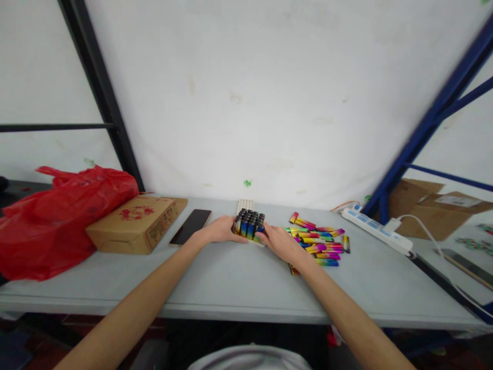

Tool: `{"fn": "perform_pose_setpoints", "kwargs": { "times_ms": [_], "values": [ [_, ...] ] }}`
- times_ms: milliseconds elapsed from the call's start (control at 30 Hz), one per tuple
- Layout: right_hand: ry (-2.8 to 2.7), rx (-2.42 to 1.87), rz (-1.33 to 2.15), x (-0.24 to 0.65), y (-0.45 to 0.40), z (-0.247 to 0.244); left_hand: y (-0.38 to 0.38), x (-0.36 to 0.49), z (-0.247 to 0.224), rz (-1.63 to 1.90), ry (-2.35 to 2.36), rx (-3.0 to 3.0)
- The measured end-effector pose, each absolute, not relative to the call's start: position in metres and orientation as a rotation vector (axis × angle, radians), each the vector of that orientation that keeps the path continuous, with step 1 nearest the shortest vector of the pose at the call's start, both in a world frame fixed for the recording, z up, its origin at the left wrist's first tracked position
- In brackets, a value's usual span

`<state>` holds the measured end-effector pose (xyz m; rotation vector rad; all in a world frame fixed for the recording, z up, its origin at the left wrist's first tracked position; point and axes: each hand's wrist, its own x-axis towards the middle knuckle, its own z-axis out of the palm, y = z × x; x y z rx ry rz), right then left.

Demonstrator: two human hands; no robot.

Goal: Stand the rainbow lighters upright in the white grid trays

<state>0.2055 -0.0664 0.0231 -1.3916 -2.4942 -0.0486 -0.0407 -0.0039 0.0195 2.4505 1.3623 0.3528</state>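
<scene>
A block of upright, black-topped tubes [249,222] with shiny rainbow-coloured sides stands at the middle of the table. My left hand [223,229] closes on its left side, the thumb along the front. From the right, my right hand [279,240] presses the block with the thumb at its front corner. Behind the block a white tray with a grid of holes [245,204] shows, and a pale edge of it appears below the front. Right of my right hand lies a loose heap of shiny rainbow-coloured pieces [318,241], partly hidden by that hand and forearm.
A black phone [191,226] lies left of my left hand. Farther left are a cardboard box [136,223] and a red plastic bag [65,216]. A white power strip [377,230] with a plugged-in cable lies right. Blue and black frame posts flank the grey table [231,288].
</scene>
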Motion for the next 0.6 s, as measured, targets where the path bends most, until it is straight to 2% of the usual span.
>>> {"fn": "perform_pose_setpoints", "kwargs": {
  "times_ms": [133,267,467,600],
  "values": [
    [-2.5,-1.597,-0.183,0.195,-0.074,0.028,-0.004,-0.041,0.02,0.361,1.355,2.441],
    [-2.479,-1.5,-0.121,0.208,-0.069,0.03,-0.007,-0.04,0.023,0.36,1.357,2.412],
    [-2.228,-1.36,-0.091,0.279,-0.041,0.025,-0.008,-0.039,0.026,0.344,1.361,2.386],
    [-2.265,-1.362,-0.008,0.32,-0.031,0.019,-0.009,-0.039,0.027,0.364,1.314,2.364]
  ]
}}
